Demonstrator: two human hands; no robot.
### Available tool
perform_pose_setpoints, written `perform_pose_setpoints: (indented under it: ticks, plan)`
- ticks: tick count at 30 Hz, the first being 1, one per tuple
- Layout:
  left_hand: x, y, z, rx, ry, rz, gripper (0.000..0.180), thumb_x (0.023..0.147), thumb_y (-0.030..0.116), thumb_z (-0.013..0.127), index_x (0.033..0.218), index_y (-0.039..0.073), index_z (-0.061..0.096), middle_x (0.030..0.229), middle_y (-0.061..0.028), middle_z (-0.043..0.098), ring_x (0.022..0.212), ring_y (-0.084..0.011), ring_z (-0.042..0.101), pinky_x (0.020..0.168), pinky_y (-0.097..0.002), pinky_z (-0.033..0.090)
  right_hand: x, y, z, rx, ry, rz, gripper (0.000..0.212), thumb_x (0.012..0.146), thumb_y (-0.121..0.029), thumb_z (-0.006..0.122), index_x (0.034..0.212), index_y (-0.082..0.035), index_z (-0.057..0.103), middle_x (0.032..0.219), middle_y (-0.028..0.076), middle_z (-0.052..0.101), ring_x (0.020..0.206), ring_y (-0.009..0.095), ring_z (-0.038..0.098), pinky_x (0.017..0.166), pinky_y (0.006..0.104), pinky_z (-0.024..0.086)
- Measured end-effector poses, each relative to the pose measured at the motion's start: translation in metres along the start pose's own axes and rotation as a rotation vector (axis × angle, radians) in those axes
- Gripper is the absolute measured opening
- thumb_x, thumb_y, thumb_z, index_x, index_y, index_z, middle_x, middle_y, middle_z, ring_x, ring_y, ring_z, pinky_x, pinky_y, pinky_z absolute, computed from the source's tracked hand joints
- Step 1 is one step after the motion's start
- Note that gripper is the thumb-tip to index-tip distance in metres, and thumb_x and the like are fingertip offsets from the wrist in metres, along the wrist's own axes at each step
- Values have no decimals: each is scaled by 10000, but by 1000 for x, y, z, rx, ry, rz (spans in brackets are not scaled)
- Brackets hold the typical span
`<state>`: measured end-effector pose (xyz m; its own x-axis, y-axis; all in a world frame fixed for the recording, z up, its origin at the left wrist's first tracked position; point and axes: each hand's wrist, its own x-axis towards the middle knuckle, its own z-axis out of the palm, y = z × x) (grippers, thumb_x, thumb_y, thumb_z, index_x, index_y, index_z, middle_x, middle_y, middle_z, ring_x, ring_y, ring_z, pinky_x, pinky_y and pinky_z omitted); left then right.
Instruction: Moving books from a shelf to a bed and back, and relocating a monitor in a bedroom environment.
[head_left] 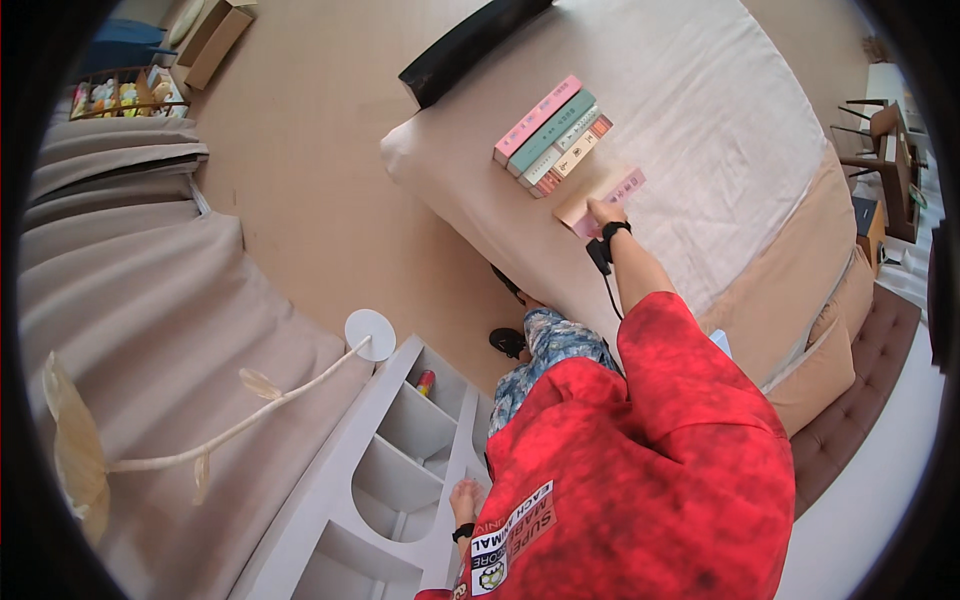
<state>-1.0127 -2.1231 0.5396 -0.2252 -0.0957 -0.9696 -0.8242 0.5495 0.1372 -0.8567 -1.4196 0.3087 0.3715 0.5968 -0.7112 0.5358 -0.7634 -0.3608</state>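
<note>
My right hand reaches over the bed and is closed on the near end of a pink book, whose pale cover side faces left. Just beyond it, several thick books stand side by side in a row, with pink, green, white and patterned cream spines upward. A dark band with a small black box and a cable is on my right wrist. Low at my left side, my left hand hangs beside the white shelf unit with its fingers loosely apart and no object visible in it.
The bed has a pale cover, with a black panel at its far left edge. The white shelf unit holds a red can. A pale decorative branch crosses the left, before grey curtains. A cardboard box stands far left.
</note>
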Motion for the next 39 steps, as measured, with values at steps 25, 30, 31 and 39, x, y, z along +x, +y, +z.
perform_pose_setpoints:
  ticks: [25,30,31,39]
  plan:
    - [-406,149,-81,77,859,2054,242,784,35,658,1024,44,635,898,-91,650,789,-222,644,718,-304,508,-803,-179,-132,746,-1182,-2107,331,846,-187,694,1051,-12,503,901,-3,526,767,66,449,702,217,379]
    - [-488,82,-146,70,1453,1941,279,762,30,663,1037,9,621,981,-93,655,873,-211,630,775,-310,499,-988,-82,-139,680,-1781,-2168,392,857,-90,648,1172,27,446,917,96,653,749,118,626,620,216,474]
    - [-500,69,-157,33,1554,1901,295,772,36,658,1062,7,607,1022,-93,638,933,-204,607,815,-320,485,-1014,-67,-144,562,-1829,-2194,385,836,-104,669,1124,47,463,896,147,674,773,148,660,630,229,495]
    - [-542,36,-212,-306,1831,1687,516,804,98,666,1263,30,441,1255,-139,515,1188,-244,486,992,-390,406,-1131,-19,-105,290,-1695,-2451,498,729,-317,695,896,124,534,743,244,652,646,286,669,609,343,529]
